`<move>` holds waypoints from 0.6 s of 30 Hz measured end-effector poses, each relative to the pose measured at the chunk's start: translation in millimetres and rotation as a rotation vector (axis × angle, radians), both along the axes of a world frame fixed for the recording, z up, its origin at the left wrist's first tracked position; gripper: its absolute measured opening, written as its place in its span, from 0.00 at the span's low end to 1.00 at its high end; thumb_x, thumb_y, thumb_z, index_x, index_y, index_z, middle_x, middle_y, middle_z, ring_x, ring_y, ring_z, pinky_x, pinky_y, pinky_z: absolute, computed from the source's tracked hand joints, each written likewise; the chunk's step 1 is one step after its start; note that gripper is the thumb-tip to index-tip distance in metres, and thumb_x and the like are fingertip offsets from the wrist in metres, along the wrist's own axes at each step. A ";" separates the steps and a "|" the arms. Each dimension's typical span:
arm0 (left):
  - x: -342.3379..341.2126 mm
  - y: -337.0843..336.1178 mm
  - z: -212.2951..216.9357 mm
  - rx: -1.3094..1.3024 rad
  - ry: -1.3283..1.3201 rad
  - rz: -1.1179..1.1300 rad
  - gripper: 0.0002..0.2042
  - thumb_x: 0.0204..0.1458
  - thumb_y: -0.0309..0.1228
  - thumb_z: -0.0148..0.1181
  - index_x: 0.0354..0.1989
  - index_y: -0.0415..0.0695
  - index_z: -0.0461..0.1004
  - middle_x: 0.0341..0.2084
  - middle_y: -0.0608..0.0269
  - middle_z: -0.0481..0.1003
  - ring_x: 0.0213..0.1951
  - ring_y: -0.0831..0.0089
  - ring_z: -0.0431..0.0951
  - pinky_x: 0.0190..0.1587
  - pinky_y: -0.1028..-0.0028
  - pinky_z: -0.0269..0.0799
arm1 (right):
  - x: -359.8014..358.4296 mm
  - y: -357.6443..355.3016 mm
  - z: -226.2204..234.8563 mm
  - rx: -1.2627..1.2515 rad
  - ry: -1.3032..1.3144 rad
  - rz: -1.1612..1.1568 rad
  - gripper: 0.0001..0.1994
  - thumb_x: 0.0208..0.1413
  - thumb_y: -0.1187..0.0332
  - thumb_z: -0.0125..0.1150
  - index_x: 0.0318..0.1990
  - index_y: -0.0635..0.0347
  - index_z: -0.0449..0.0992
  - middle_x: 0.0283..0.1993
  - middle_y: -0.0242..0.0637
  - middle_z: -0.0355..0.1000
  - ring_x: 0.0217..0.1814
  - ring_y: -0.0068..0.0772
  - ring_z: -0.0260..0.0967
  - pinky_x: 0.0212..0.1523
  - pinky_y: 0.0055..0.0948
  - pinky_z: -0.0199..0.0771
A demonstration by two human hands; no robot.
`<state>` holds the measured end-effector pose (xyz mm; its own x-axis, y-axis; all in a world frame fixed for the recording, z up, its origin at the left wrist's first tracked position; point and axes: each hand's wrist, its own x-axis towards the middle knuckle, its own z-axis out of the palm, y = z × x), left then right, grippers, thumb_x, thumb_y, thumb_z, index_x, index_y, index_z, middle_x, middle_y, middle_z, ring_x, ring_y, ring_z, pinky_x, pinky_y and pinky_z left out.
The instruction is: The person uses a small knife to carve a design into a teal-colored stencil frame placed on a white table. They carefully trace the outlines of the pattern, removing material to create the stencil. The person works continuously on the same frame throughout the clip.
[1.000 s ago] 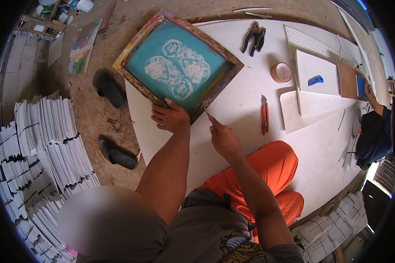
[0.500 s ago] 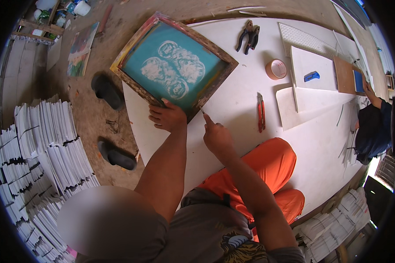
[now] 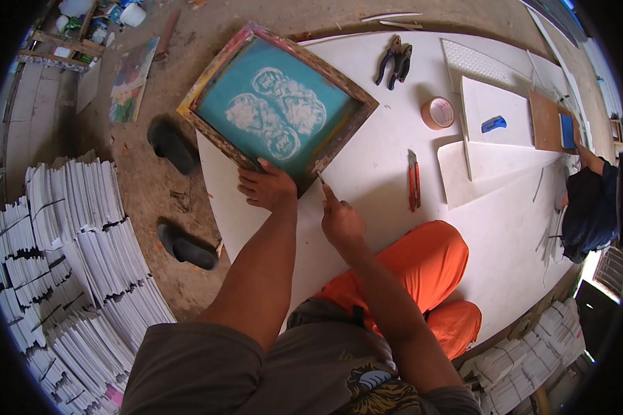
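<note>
**Screen frame at the near edge of a white board, both hands at its corner**

Head view, sole entry.

- Wooden-framed printing screen (image 3: 278, 109): teal mesh with pale oval motifs, lying flat and turned diamond-wise, partly on the white board (image 3: 394, 173) and partly over the dirt floor (image 3: 152, 200). Its nearest corner points toward the person; its long diagonal runs from upper left to lower right.
- Left hand (image 3: 266, 188): resting on the frame's near lower edge, fingers spread and pressing flat, not curled around anything.
- Right hand (image 3: 340, 220): just right of the near corner, fingers pinched on a thin stick-like tool (image 3: 320, 179) whose tip meets the frame edge. What the tool is cannot be told. The frame lies up and left of these fingers; both hands are about equally close, the left in contact.
- Nearby on the board: red utility knife (image 3: 413, 181) to the right, tape roll (image 3: 437, 113), pliers (image 3: 393, 64), loose white sheets (image 3: 495, 111) with a small blue object (image 3: 493, 124).
- Floor: two dark sandals (image 3: 173, 146), stacks of white paper (image 3: 69, 235).
- Another person in dark clothing (image 3: 588, 207) at the far right edge.
- Nothing lies between the hands and the frame.
</note>
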<state>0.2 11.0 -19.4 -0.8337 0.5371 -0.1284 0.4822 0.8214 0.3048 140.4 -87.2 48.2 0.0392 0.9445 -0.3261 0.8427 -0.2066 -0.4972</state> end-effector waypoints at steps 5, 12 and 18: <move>1.2 -2.9 -3.0 -0.005 -0.003 -0.007 0.39 0.71 0.60 0.31 0.79 0.41 0.45 0.76 0.46 0.51 0.77 0.43 0.48 0.72 0.41 0.49 | 12.9 8.6 -1.3 -0.299 0.717 -0.356 0.22 0.72 0.62 0.53 0.71 0.47 0.72 0.23 0.39 0.71 0.23 0.38 0.73 0.27 0.45 0.77; 0.9 -2.5 -2.2 0.005 -0.009 0.009 0.37 0.71 0.57 0.34 0.79 0.41 0.46 0.76 0.47 0.53 0.77 0.43 0.48 0.72 0.41 0.49 | 33.3 11.3 4.1 -0.805 1.674 -0.845 0.25 0.74 0.57 0.51 0.76 0.43 0.62 0.25 0.31 0.68 0.18 0.28 0.64 0.18 0.33 0.67; -15.8 -5.0 -21.0 0.111 -0.044 -0.066 0.36 0.70 0.45 0.48 0.78 0.37 0.45 0.75 0.39 0.53 0.76 0.39 0.51 0.74 0.43 0.51 | 59.4 15.8 18.2 -0.774 1.626 -0.690 0.27 0.75 0.56 0.50 0.77 0.44 0.58 0.28 0.33 0.69 0.17 0.29 0.66 0.18 0.33 0.71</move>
<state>-15.6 6.0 -40.4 -0.7910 0.6034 -0.1011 0.5181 0.7486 0.4139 199.8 -71.4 66.4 -0.4411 0.5549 -0.7053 -0.5760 -0.7778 -0.2517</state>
